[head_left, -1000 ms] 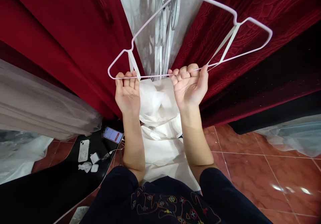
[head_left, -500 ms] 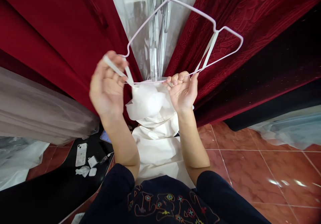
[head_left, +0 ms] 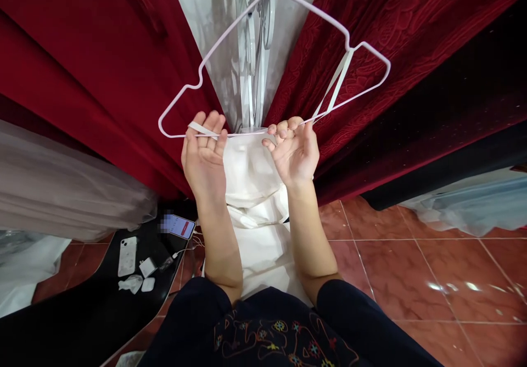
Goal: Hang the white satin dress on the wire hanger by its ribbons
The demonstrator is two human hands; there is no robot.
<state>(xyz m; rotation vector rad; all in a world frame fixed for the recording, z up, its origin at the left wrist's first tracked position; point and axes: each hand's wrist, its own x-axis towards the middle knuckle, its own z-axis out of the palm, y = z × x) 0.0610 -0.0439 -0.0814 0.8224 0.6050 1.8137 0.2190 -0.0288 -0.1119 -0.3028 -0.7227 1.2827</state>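
A pale pink clothes hanger [head_left: 312,10] hangs in front of me. Its left shoulder is bare, while a thin white strap [head_left: 338,84] loops over the notch on its right. Fairly straight fingers show on my left hand [head_left: 206,164], palm toward me, holding another white strap [head_left: 202,130] that runs across them beside the bottom bar. My right hand [head_left: 295,156] curls its fingers around that bar near its middle. Below and between the hands hangs a white garment [head_left: 251,172] with a sheer upper part; the hands hide some of its top edge.
Dark red curtains [head_left: 102,43] flank the hanger. At the lower left, a black surface [head_left: 82,306] bears a white phone [head_left: 127,256], a lit phone [head_left: 179,226], a charger [head_left: 147,267] and a cable. Red tiles [head_left: 391,268] cover the floor on the right.
My left hand has moved right and down with its strap, away from the hanger's left notch to the bottom bar. My right hand keeps its grip on the bar.
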